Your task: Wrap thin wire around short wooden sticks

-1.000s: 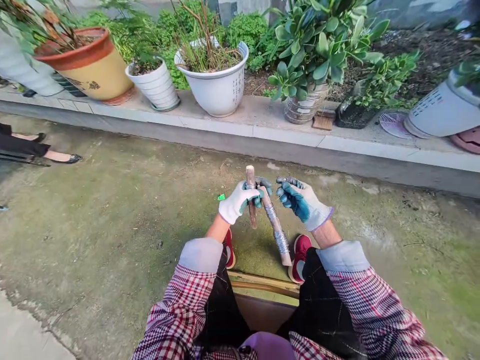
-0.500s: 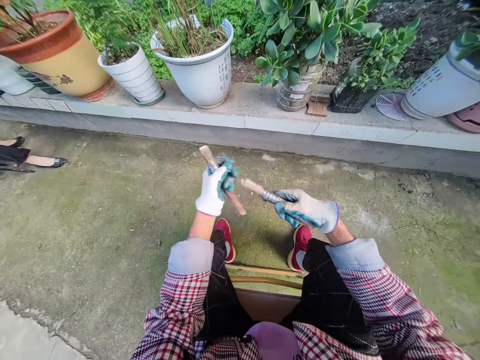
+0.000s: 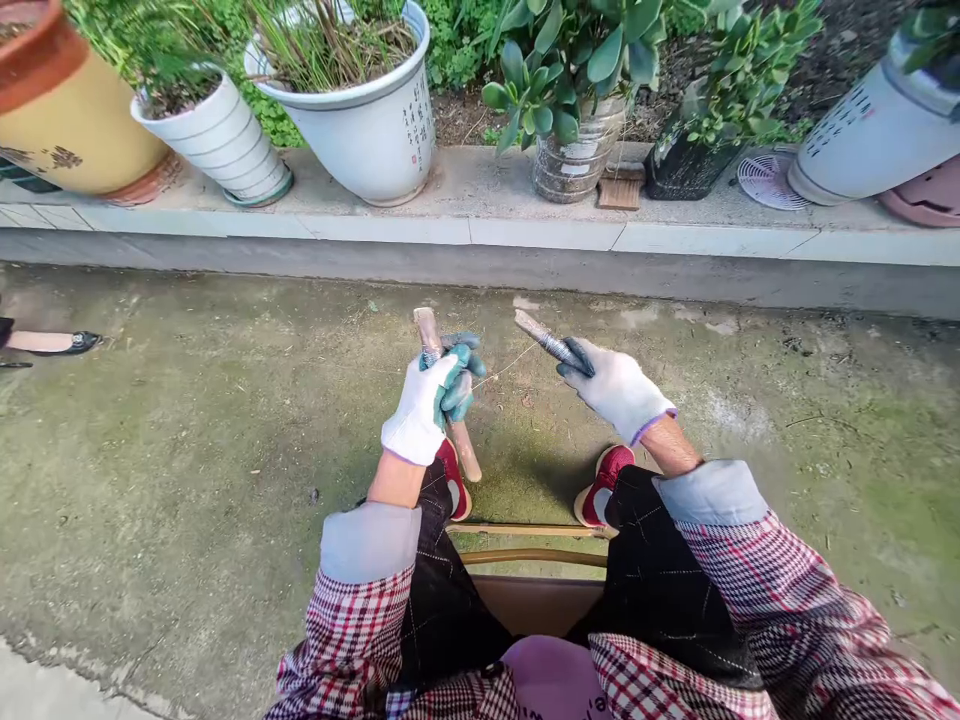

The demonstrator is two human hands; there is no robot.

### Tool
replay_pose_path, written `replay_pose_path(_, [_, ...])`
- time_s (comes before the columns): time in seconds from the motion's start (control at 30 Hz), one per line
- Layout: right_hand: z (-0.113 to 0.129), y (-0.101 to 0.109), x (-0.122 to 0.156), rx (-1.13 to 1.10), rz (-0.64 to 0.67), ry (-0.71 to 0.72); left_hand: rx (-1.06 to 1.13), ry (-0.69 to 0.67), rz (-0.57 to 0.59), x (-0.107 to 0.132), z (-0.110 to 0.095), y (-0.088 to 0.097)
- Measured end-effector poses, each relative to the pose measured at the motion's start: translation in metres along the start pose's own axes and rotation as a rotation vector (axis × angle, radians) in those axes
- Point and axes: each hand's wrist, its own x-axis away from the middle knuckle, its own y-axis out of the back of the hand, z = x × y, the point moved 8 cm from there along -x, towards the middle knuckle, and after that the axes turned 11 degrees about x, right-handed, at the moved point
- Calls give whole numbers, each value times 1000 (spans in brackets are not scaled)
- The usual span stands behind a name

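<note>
Both my hands wear white work gloves with blue-green coated palms and fingers. My left hand [image 3: 429,402] is closed round a wooden stick [image 3: 466,455], whose two ends stick out above and below the fist; fine wire is wound near its upper end. My right hand [image 3: 616,392] grips a second stick, wound with silvery wire [image 3: 553,346], its bare wooden tip [image 3: 528,320] pointing up and left. A thin strand [image 3: 510,364] runs between the two hands. The lower part of the right stick is hidden by my glove.
Potted plants, among them a white pot [image 3: 352,140] and a jade-like plant [image 3: 574,150], line a low tiled ledge [image 3: 420,228] ahead. My red shoes [image 3: 604,482] rest on mossy concrete. Another person's foot in a black shoe [image 3: 84,342] is at far left.
My right hand has turned, with its stick now pointing more steeply upward and farther from the left. The left stick stands more upright. The strand between the hands now looks straighter.
</note>
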Motion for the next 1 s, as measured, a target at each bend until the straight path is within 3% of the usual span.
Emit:
replay_pose_path(0.17, [15,33,29,-45,-197,84,-88,-16,-84,3,2,-6])
replay_pose_path(0.4, [36,49,52,140,-359,190,-149,81,-83,14,27,-35])
replay_pose_path(0.5, [42,50,56,228,-366,198,-147,142,-58,20,31,-44])
replay_pose_path(0.63, [46,49,57,239,-323,194,-166,152,-161,28,27,-40])
replay_pose_path(0.83, [52,51,59,-34,-215,252,-144,12,-184,32,17,-33])
replay_pose_path(1.0, [48,50,59,-264,-178,180,-153,-83,-190,38,8,-32])
